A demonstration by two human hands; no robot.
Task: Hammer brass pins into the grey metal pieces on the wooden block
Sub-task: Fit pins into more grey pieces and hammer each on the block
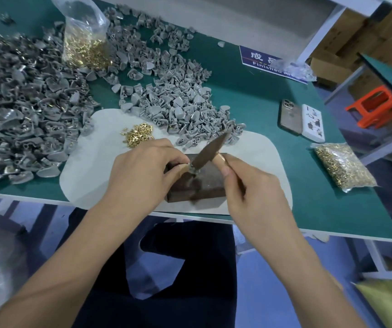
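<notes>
1. Grey metal, a single small piece (pixel 193 170), sits on the top face of the wooden block (pixel 202 183), pinched between the curled fingertips (pixel 182 162) of the left hand (pixel 142 171); whether a brass pin already stands in it is too small to tell.
2. Curled round a pale wooden handle (pixel 219 159), the right hand (pixel 249 185) grips the hammer close up to its dark head (pixel 210 150), thumb laid along the handle.
3. That head is a long, tapered bar. Its long axis runs on a slant from the far right down toward the near left, and its lower end is at the held piece, touching or just above it; motion blur hides which.
4. The piece lies just to the right of the left fingertips and just left of the right thumb, so both hands are about equally close, the holding fingers right beside the striking end. Judging from this, the blow has to land squarely on the piece and not slide left onto those fingertips.
5. The block rests on a pale mat (pixel 88 176) on the green bench (pixel 261 107).
6. A small heap of loose brass pins (pixel 137 136) lies on the mat beyond the left hand.
7. Piles of grey pieces (pixel 36 110) spread across the far and left side of the bench.
</notes>
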